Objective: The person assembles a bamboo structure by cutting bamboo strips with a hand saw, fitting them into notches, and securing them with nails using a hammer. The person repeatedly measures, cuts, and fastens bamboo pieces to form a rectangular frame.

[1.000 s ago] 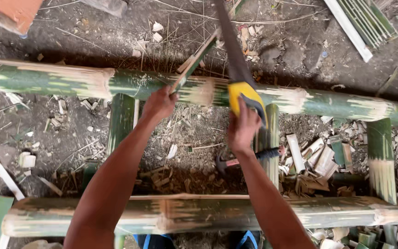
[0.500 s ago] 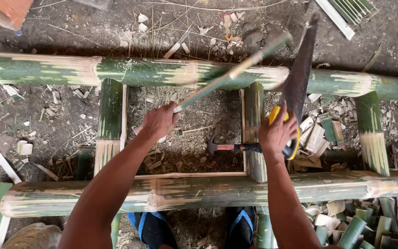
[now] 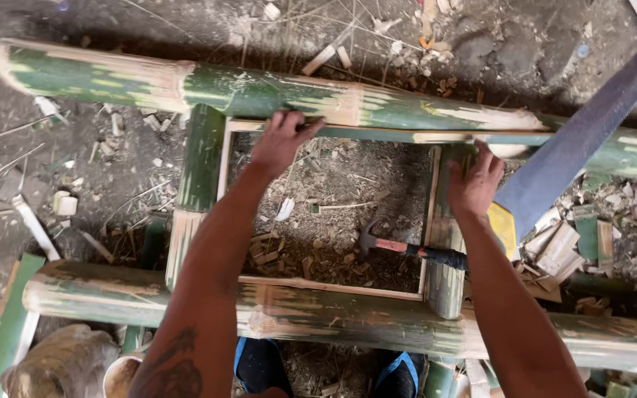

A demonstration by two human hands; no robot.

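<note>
Both hands engaged: our left hand (image 3: 282, 140) pinches the bamboo strip (image 3: 377, 133); our right hand (image 3: 477, 180), fingers spread, steadies the saw (image 3: 576, 147), whose blade beside that palm could slip and cut.

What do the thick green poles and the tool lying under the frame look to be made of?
Thick green poles: seemingly raw bamboo, given the node rings and the green skin shaved to pale patches. Hammer: dark, probably metal head, reddish shaft, black, possibly rubber grip.

Single head-worn view, looking steeply down, close over the bamboo frame (image 3: 274, 96); forearms enter from 6 o'clock, ground litter toward 12.
</note>
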